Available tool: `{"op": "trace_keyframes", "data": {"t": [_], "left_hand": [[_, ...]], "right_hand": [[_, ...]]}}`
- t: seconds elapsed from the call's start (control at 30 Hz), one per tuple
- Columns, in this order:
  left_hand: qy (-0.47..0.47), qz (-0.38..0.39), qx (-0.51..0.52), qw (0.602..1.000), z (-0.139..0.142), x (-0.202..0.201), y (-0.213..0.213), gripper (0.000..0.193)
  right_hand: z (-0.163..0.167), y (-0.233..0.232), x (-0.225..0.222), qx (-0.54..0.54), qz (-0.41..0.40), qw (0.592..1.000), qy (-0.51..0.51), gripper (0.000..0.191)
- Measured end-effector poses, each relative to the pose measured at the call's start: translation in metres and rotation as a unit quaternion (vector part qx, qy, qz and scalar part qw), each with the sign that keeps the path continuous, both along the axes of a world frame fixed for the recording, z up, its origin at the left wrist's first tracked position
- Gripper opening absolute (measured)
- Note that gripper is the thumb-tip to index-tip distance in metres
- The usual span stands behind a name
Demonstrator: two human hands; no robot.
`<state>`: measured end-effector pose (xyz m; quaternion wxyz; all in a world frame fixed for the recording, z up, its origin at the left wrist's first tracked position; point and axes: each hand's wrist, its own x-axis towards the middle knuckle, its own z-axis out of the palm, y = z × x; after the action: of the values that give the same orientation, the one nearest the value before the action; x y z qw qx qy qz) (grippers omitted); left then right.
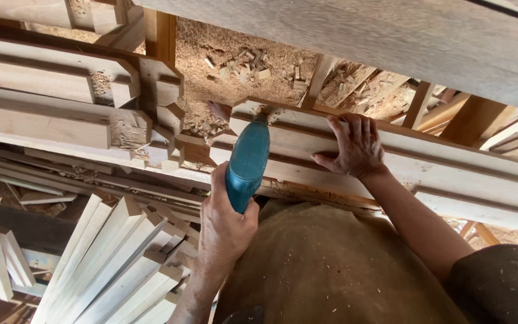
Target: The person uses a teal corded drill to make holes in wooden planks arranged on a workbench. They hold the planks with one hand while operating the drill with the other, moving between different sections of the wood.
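The left hand (223, 231) was wrapped tight around the grip of a teal, barrel-shaped power drill (247, 162), its nose set against the top edge of a long, pale, moulded wooden rail (403, 162) where fresh shavings had gathered. The right hand (355, 147) lay spread and flat on the face of that rail just beside the drill, fingers hooked over its upper edge, apparently to keep the piece from shifting under the tool's push. The rail lay across the person's lap and ran away to the right, so the body seemed to serve as a brace from below.

To the left lay a stack of notched, squared timber frame pieces (61, 108), and below them a fan of pale, mitred wooden strips (115, 264) leaned together. No counter showed; the work rested on timbers above a floor (241, 54) thick with sawdust and offcuts. A broad grey plank (391, 42) crossed the top of the view.
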<state>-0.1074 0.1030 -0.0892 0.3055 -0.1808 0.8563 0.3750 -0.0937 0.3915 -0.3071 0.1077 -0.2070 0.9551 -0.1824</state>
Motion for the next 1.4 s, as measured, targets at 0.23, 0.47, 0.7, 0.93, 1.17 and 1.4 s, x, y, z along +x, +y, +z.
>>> {"op": "trace_keyframes", "data": {"t": [0.23,0.47,0.7,0.93,1.17,1.4], "left_hand": [[-0.018,-0.004,0.022,1.0,0.039,0.003,0.001,0.066],[0.029,0.081,-0.049,0.995,0.132,0.058,-0.038,0.073],[0.176,0.178,0.032,0.968,0.133,0.14,-0.058,0.056],[0.183,0.282,0.13,0.933,0.125,0.197,-0.068,0.056],[0.158,0.271,0.112,0.943,0.123,0.205,-0.072,0.055],[0.19,0.235,0.144,0.942,0.127,0.197,-0.048,0.048]], "right_hand": [[0.01,0.006,0.006,0.022,-0.013,0.999,-0.026,0.098],[0.024,0.001,0.014,-0.005,0.011,1.0,0.006,0.098],[0.034,0.002,0.03,-0.016,0.049,0.996,0.074,0.082],[0.028,-0.021,0.006,-0.073,0.034,0.979,0.186,0.06],[0.032,-0.106,-0.075,-0.138,0.023,0.965,0.221,0.063],[0.057,-0.146,-0.095,-0.145,-0.083,0.962,0.217,0.063]]}}
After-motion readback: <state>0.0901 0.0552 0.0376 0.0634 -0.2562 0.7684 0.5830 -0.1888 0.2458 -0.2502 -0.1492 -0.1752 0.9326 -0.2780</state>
